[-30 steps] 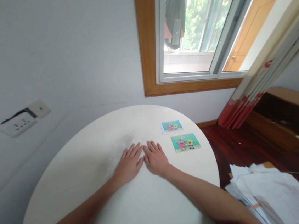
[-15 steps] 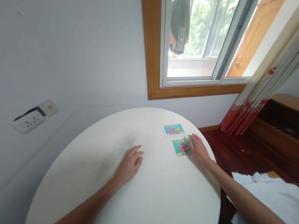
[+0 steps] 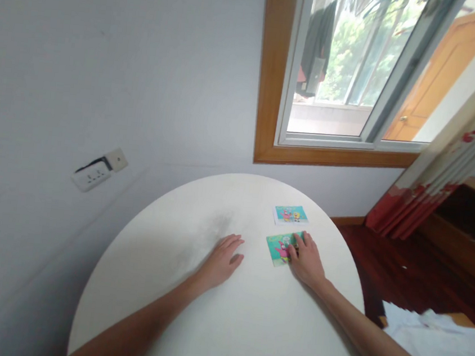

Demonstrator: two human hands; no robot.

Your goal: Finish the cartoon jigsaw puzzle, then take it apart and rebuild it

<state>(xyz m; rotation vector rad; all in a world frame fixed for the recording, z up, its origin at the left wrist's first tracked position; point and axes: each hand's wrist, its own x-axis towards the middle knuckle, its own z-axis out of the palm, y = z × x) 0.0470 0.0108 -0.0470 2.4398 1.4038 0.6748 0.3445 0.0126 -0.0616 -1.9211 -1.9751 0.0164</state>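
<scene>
A flat green card (image 3: pixel 277 248) with a pink cartoon figure lies on the white round table (image 3: pixel 222 323). My right hand (image 3: pixel 307 263) is over the card's right side, thumb and fingers pressed to it and covering part of the picture. Just beyond it rests a blue-green cartoon card (image 3: pixel 291 214) on white paper or a small stack, untouched. To the left, my left hand (image 3: pixel 220 262) rests on the tabletop with fingers stretched out and nothing in it, apart from both cards.
Behind the table are a wall with a power socket (image 3: pixel 92 176) and a wood-framed window (image 3: pixel 270 91). A curtain (image 3: pixel 405 201) hangs at the right, near a brown cabinet (image 3: pixel 470 225). White sheets (image 3: pixel 436 346) lie low at the right, beside the table.
The green card has slid left and a little nearer to me under my right hand. The view has turned left. My left hand stays on the table, its fingers closer together.
</scene>
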